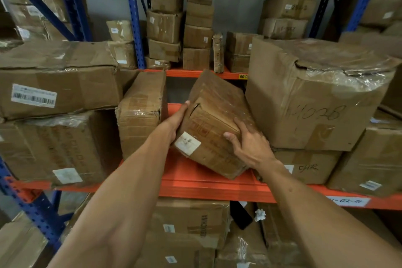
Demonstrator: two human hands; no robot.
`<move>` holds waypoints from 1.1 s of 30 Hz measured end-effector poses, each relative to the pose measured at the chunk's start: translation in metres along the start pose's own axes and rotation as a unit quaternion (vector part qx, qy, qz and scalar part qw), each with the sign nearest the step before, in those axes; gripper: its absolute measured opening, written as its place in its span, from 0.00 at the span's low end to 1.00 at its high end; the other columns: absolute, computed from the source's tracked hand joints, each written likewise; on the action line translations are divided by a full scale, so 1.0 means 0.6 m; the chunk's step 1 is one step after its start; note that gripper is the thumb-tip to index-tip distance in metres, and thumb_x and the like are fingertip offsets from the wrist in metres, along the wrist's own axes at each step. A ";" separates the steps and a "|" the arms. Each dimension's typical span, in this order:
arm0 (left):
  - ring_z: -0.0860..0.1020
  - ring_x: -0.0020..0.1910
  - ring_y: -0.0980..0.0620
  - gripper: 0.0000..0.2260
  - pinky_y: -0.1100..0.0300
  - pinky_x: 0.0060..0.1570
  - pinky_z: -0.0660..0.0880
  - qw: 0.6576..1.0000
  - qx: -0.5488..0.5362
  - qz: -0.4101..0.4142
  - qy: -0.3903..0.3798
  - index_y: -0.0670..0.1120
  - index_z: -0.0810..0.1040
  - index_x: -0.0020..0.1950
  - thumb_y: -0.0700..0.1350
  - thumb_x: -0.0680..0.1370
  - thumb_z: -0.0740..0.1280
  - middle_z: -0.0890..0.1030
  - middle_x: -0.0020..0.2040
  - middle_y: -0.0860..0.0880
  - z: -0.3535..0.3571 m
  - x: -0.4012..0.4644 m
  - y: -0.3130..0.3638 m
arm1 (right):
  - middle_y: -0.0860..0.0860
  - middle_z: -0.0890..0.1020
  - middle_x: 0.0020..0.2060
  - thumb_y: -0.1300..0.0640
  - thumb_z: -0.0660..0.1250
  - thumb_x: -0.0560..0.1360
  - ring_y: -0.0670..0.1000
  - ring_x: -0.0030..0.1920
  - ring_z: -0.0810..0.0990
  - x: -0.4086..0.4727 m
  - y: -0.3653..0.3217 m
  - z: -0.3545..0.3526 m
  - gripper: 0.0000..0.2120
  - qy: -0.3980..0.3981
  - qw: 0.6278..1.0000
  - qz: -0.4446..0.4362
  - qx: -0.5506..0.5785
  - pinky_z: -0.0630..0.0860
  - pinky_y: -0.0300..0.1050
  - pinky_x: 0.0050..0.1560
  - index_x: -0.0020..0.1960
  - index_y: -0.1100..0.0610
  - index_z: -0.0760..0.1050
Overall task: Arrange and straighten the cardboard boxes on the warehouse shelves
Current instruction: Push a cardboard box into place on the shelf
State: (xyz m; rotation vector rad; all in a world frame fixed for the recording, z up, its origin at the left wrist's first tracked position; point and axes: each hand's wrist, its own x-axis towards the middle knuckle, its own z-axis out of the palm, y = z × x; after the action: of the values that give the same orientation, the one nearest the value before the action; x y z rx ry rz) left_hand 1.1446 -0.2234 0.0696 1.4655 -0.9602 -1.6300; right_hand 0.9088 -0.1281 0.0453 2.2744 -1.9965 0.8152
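A small taped cardboard box (214,115) with a white label sits tilted on the orange shelf (195,183), its right side leaning toward a large box marked 4028 (309,102). My left hand (177,118) presses flat against the small box's left side. My right hand (250,143) grips its right front corner, fingers over the top edge. To the left stands an upright dented box (141,113), apart from the tilted one.
Two big boxes (56,85) are stacked at the left, and more lie under and right of the 4028 box (313,167). Several small box stacks (185,30) fill the far shelf behind. A blue upright (134,19) stands ahead; boxes (191,224) sit below.
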 end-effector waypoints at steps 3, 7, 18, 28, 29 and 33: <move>0.86 0.34 0.40 0.31 0.48 0.27 0.81 1.000 -0.007 0.022 0.009 0.42 0.84 0.49 0.71 0.68 0.72 0.87 0.40 0.40 0.005 -0.005 0.007 | 0.58 0.70 0.72 0.33 0.49 0.80 0.62 0.68 0.70 -0.010 0.004 -0.003 0.32 -0.019 0.999 0.023 0.022 0.68 0.59 0.66 0.77 0.50 0.56; 0.84 0.54 0.38 0.36 0.40 0.55 0.81 0.994 -0.068 0.063 0.053 0.40 0.74 0.70 0.58 0.69 0.79 0.83 0.59 0.38 0.017 -0.008 0.010 | 0.60 0.73 0.68 0.33 0.48 0.79 0.65 0.62 0.75 -0.031 0.014 0.018 0.33 -0.018 0.995 0.068 0.067 0.71 0.60 0.62 0.76 0.52 0.55; 0.84 0.39 0.45 0.20 0.55 0.28 0.78 0.984 0.112 0.092 0.102 0.44 0.80 0.55 0.54 0.71 0.79 0.85 0.43 0.45 0.124 -0.021 0.071 | 0.62 0.82 0.45 0.42 0.61 0.81 0.65 0.49 0.80 -0.062 0.068 0.016 0.21 0.015 0.987 0.160 0.028 0.77 0.52 0.44 0.55 0.61 0.74; 0.78 0.56 0.30 0.41 0.25 0.47 0.76 0.991 0.134 -0.011 0.022 0.40 0.72 0.66 0.69 0.66 0.75 0.78 0.60 0.37 0.097 -0.035 0.056 | 0.60 0.78 0.57 0.60 0.71 0.77 0.61 0.46 0.82 -0.040 0.024 -0.103 0.20 0.213 0.968 -0.099 -0.092 0.79 0.54 0.35 0.67 0.63 0.71; 0.75 0.60 0.27 0.46 0.21 0.48 0.72 0.992 0.121 -0.023 0.005 0.42 0.69 0.69 0.71 0.63 0.75 0.75 0.64 0.36 0.098 -0.035 0.046 | 0.60 0.75 0.61 0.60 0.72 0.75 0.60 0.53 0.79 -0.029 0.018 -0.119 0.23 0.203 0.964 -0.130 -0.114 0.80 0.55 0.40 0.68 0.63 0.70; 0.70 0.65 0.27 0.49 0.16 0.58 0.59 0.995 0.049 -0.050 -0.064 0.47 0.74 0.71 0.77 0.60 0.70 0.76 0.67 0.37 0.112 -0.031 0.013 | 0.61 0.62 0.75 0.45 0.77 0.69 0.62 0.74 0.62 0.023 -0.011 -0.156 0.42 -0.003 0.960 -0.135 -0.247 0.59 0.56 0.74 0.75 0.61 0.63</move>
State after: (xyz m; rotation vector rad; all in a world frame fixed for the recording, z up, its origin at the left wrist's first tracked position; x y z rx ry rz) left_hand 1.0796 -0.2065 0.0899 1.5102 -1.0671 -1.7897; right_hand 0.8807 -0.1082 0.1338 2.1667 -1.6014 0.2492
